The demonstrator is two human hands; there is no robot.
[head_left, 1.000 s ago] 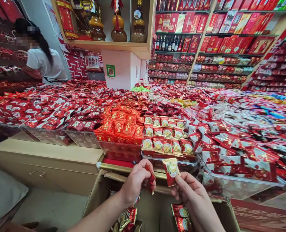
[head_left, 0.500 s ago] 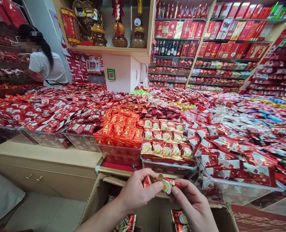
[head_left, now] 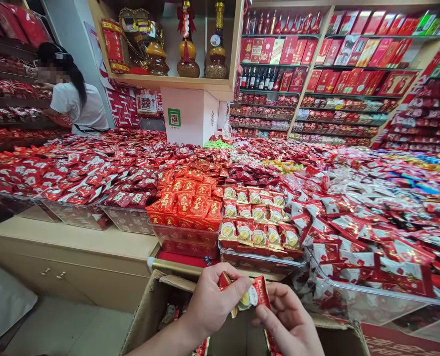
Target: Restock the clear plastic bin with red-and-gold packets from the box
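Over an open cardboard box, my left hand pinches a red and gold durian candy packet between thumb and fingers. The packet is tilted, its printed durian picture partly under my left thumb. At its right edge my right hand has its thumb against the wrapper and its fingers curled beside it. More red packets lie in the box below, mostly hidden by my forearms. Just beyond the box, durian packets stand in neat rows in a clear plastic bin.
Left of that bin is one with orange-red packets. A clear bin of red and white packets stands to the right. A cabinet runs along the left. A person in a white shirt stands at the far-left shelves.
The durian packet has turned more upright, showing its red lettered end. My right hand has shifted slightly down and left. The view has moved a little.
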